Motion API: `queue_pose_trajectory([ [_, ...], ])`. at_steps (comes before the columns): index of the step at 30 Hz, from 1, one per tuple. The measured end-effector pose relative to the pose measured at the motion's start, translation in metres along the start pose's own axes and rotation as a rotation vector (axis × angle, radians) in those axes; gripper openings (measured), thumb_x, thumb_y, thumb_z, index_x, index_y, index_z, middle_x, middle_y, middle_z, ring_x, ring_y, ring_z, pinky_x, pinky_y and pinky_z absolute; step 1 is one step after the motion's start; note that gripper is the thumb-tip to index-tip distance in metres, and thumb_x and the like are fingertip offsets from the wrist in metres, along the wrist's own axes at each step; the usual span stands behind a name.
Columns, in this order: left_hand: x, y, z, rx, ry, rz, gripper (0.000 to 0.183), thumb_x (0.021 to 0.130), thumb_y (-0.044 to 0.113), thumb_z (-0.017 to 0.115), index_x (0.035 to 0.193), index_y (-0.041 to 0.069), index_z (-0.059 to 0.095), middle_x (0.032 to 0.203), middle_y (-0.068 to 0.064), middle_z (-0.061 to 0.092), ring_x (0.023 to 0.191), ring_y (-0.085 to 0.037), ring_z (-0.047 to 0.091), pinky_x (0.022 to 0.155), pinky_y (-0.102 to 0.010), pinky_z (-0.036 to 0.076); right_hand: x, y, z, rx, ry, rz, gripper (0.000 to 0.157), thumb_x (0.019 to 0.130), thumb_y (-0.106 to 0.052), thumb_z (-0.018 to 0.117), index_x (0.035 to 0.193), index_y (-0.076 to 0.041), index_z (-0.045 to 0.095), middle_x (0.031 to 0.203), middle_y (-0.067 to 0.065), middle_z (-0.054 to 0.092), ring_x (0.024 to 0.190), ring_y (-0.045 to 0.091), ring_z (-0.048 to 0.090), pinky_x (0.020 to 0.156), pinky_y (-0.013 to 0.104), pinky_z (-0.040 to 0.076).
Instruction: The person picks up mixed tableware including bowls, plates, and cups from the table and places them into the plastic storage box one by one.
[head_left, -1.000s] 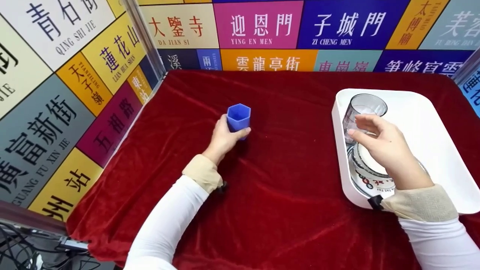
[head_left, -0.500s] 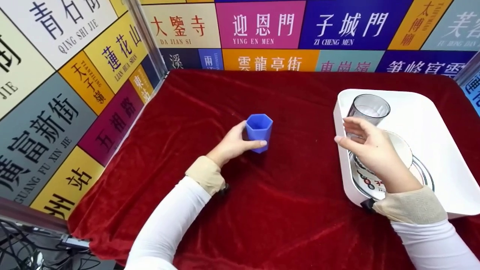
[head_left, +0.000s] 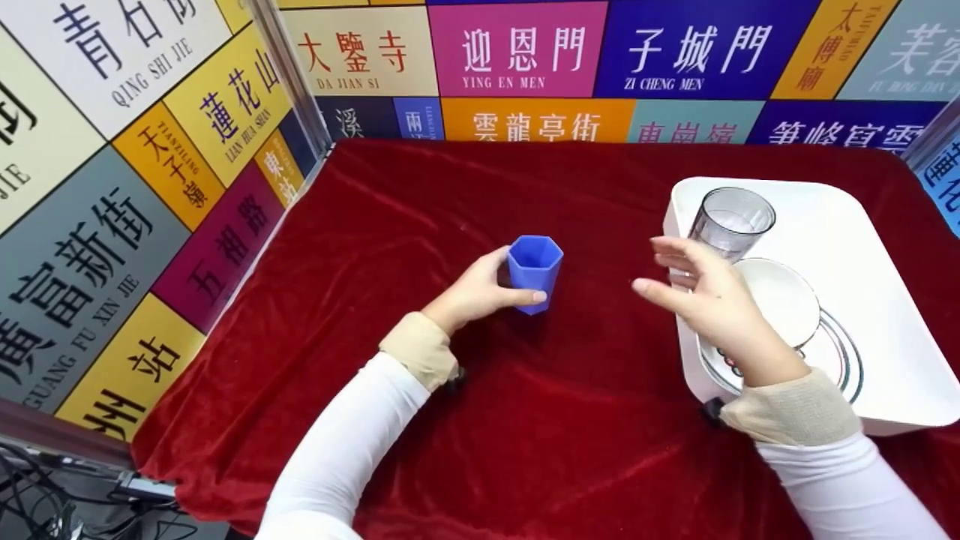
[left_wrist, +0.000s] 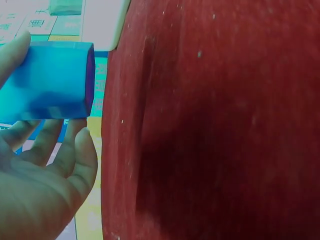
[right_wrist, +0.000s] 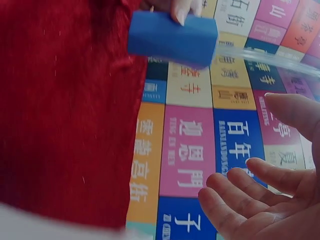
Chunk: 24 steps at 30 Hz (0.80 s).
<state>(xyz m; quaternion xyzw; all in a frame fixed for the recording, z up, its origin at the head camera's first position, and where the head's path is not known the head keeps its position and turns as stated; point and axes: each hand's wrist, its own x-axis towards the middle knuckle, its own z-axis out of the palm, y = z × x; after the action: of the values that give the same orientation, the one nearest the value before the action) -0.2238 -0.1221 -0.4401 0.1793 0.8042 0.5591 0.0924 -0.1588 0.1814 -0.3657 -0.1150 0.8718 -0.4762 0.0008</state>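
My left hand grips a blue six-sided cup over the middle of the cloth, its thumb across the near side and the open top facing up. In the left wrist view the cup sits between thumb and fingers. My right hand holds nothing and hovers over the left edge of a white tray, its fingers spread and slightly bent. Behind that hand in the tray stand a clear grey glass and a white bowl on a plate, partly hidden by the hand.
Wrinkled red velvet cloth covers the table. Panels with printed signs rise behind it and along the left side. Cables lie beyond the table's near left corner.
My left hand has carried the blue cup to the right and slightly nearer. My right hand has moved left, away from the glass, and more of the bowl shows.
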Motion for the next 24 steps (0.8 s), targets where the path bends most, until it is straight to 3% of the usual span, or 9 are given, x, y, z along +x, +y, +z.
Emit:
queue_pose_trajectory([
  [7, 0.002, 0.010, 0.011, 0.092, -0.075, 0.022, 0.074, 0.076, 0.030, 0.090, 0.139, 0.011, 0.056, 0.124, -0.003, 0.068, 0.117, -0.015, 0.059, 0.112, -0.038, 0.044, 0.002, -0.005, 0.015, -0.013, -0.023, -0.042, 0.064, 0.091, -0.026, 0.077, 0.144, -0.002, 0.050, 0.143, 0.022, 0.057, 0.132, 0.036, 0.055, 0.110, 0.055, 0.044],
  [13, 0.003, 0.015, 0.019, 0.129, -0.077, 0.025, 0.073, 0.075, 0.033, 0.090, 0.137, 0.014, 0.058, 0.122, 0.002, 0.068, 0.118, -0.015, 0.060, 0.112, -0.038, 0.044, -0.001, -0.006, 0.019, -0.011, -0.042, -0.031, 0.065, 0.090, -0.028, 0.077, 0.144, -0.003, 0.050, 0.143, 0.021, 0.056, 0.133, 0.036, 0.054, 0.111, 0.053, 0.044],
  [24, 0.002, 0.028, 0.041, 0.173, -0.110, 0.093, 0.066, 0.075, 0.033, 0.090, 0.131, 0.013, 0.060, 0.118, 0.001, 0.068, 0.111, -0.013, 0.060, 0.108, -0.035, 0.047, -0.002, -0.007, 0.021, -0.019, -0.114, -0.041, 0.072, 0.089, -0.030, 0.079, 0.148, -0.005, 0.045, 0.145, 0.021, 0.054, 0.136, 0.037, 0.051, 0.114, 0.054, 0.041],
])
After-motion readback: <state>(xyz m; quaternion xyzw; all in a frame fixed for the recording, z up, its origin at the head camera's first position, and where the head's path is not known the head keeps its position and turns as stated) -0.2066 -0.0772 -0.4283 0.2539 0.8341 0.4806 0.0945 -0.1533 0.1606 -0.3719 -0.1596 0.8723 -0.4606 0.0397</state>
